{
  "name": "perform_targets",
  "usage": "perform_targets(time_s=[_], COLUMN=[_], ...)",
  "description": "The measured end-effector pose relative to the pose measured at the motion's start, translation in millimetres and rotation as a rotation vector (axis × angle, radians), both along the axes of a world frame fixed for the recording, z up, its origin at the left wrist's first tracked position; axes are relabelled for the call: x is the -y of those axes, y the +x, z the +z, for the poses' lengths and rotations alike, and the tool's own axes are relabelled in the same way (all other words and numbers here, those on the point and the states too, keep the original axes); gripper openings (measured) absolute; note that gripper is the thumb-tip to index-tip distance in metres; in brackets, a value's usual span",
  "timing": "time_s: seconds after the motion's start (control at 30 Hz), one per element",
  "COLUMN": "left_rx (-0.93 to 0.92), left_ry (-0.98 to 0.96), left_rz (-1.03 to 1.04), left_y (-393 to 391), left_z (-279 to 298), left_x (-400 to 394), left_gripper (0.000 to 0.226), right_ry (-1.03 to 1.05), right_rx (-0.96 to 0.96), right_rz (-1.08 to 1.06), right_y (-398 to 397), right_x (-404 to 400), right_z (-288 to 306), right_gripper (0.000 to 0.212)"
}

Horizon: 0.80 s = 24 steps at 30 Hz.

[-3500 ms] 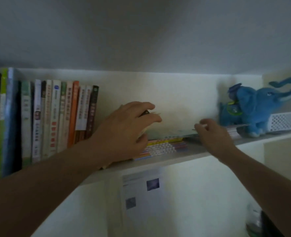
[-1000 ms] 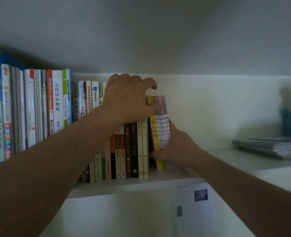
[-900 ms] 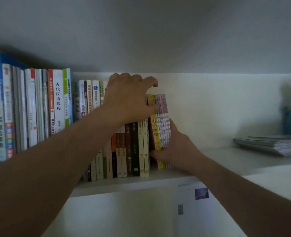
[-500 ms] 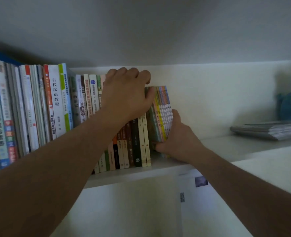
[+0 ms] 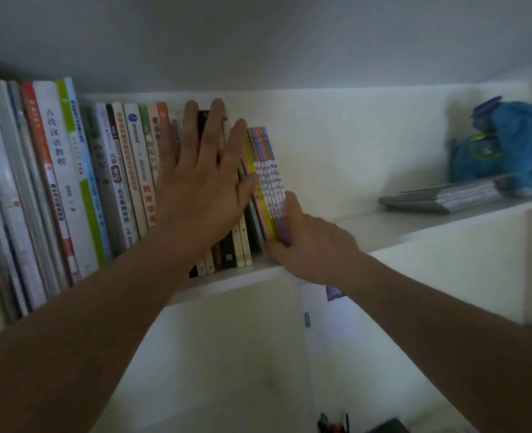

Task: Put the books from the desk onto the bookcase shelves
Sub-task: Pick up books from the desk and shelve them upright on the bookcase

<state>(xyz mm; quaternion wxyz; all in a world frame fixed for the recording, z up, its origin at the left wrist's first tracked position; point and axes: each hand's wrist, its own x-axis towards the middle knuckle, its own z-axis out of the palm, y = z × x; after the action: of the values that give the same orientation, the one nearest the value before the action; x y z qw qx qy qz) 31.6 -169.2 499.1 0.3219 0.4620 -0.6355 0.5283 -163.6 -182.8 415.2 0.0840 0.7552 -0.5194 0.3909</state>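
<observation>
A bundle of thin colourful books (image 5: 266, 170) stands upright at the right end of a row of books (image 5: 71, 182) on the white bookcase shelf (image 5: 367, 226), leaning slightly left. My left hand (image 5: 202, 182) lies flat with straight, spread fingers against the spines just left of the bundle. My right hand (image 5: 311, 245) holds the bundle's lower right corner, thumb under its front edge and fingers along its right side. Both forearms reach up from below.
Further right on the shelf lies a flat stack of thin booklets (image 5: 439, 198), with a blue plush elephant (image 5: 514, 145) behind it. A printed sheet (image 5: 321, 323) hangs on the wall under the shelf. Dark objects (image 5: 333, 426) show at the bottom edge.
The colourful bundle, lying flat 3.5 s ago, now stands at the row's end. My left hand has uncurled from the book tops to lie flat on the spines. The view shifted up.
</observation>
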Motion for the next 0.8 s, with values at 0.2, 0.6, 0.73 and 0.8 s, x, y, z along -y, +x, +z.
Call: perform_targets(time_s=[0.2,0.6,0.73,0.8], left_rx=[-0.024,-0.337,-0.438,-0.592], left_ry=[0.273,0.449,0.597,0.914], left_rz=[-0.038,-0.546,-0.592,-0.599], left_y=[-2,-123,-215,-262], left_z=[-69,-301,-385,-427], left_x=[-30,-83,-59,-35], left_gripper=[0.085,0.026,0.023,0.038], right_ry=[-0.305,-0.09,0.386,0.571], right_rx=[-0.166,-0.013,-0.034,-0.045], right_rz=[-0.175,0.381,0.151,0.022], right_y=[-13,-158,-266,-323], right_x=[-12,-48,-48,-44], right_z=[-27,-207,-327,-382], right_gripper=[0.072,0.065,0.066,0.066])
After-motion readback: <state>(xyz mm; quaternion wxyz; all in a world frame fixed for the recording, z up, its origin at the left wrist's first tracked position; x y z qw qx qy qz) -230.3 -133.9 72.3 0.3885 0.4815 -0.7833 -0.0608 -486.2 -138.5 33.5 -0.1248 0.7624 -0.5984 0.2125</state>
